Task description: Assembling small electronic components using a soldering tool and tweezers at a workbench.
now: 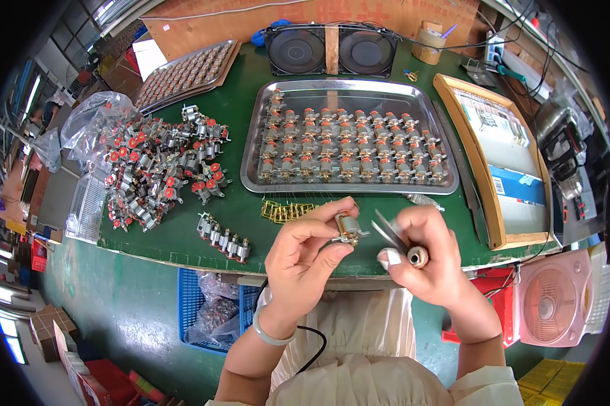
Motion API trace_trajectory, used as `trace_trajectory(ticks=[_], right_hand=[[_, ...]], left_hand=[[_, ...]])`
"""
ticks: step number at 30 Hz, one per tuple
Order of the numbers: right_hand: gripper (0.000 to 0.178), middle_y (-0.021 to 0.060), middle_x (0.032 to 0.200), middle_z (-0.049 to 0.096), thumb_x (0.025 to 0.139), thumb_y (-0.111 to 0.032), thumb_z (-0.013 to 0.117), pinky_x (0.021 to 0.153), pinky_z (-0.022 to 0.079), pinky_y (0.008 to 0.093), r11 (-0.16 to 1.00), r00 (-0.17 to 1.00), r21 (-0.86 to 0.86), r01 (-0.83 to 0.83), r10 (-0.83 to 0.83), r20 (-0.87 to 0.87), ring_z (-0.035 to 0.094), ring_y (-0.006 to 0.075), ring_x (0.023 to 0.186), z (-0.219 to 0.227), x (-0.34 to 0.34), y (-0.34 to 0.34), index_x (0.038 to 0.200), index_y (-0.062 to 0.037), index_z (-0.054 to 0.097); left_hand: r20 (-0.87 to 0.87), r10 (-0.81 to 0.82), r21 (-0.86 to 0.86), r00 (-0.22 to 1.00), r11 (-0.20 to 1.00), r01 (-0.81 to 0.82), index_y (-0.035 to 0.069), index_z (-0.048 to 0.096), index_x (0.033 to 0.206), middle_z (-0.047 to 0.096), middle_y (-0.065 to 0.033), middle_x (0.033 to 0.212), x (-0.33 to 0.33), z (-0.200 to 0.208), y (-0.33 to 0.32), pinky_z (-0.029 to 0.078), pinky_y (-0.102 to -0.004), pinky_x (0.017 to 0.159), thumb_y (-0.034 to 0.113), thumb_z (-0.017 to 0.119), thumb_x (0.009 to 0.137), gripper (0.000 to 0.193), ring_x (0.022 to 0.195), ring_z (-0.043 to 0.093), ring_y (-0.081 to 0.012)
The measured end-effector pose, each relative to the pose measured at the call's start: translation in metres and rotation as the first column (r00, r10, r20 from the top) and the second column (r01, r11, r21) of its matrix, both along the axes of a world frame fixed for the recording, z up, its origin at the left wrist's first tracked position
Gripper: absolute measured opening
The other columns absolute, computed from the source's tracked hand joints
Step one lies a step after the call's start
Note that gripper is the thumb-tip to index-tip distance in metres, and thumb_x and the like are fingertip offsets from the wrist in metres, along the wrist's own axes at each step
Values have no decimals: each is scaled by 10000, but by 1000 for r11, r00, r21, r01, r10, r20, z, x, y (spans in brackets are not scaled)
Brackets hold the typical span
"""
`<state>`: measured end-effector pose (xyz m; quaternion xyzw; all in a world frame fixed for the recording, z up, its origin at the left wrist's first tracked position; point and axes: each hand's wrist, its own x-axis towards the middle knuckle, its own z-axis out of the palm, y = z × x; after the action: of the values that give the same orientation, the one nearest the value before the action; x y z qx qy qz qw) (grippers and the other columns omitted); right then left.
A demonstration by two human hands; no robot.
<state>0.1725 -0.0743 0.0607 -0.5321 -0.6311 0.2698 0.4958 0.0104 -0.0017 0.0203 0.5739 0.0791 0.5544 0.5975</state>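
Note:
Near the front edge of the green table, my left hand (301, 257) pinches a small motor-like metal part (347, 227) with a silver body and brass-coloured frame between fingers and thumb. Just to its right, my right hand (430, 254) grips metal tweezers (387, 231), their tips parted and pointing toward the part without touching it. A brown cylindrical handle (418, 256), seen end-on, is in the same hand; its other end is hidden. Behind my hands lie several yellow metal frames with thin wires (288, 211). A short row of similar parts (224, 238) stands left of my left hand.
A metal tray (251, 152) holds rows of red-topped parts. Left of it lies a heap of similar parts (159, 169) beside a plastic bag (92, 125). At the back are two black fans (297, 51); a wooden-framed box (494, 196) stands right. A blue crate (191, 308) sits below.

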Motion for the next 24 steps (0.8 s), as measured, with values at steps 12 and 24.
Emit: trace_trajectory(ticks=[12, 24], right_hand=[[360, 33, 605, 463, 560, -54, 616, 429, 329, 313, 899, 796, 401, -178, -108, 596, 464, 196, 464, 6, 5, 2, 911, -32, 541], [351, 24, 600, 478, 557, -55, 621, 433, 338, 314, 920, 801, 360, -156, -95, 591, 464, 196, 454, 7, 4, -2, 902, -49, 561]], left_hand=[[-87, 57, 133, 995, 990, -45, -23, 465, 947, 509, -251, 1144, -4, 4, 4, 476, -340, 834, -64, 574, 791, 194, 1004, 546, -270], [-110, -6, 143, 994, 989, 22, -21, 467, 959, 511, -253, 1139, -5, 6, 8, 470, -333, 840, -70, 564, 793, 199, 1005, 550, -271]])
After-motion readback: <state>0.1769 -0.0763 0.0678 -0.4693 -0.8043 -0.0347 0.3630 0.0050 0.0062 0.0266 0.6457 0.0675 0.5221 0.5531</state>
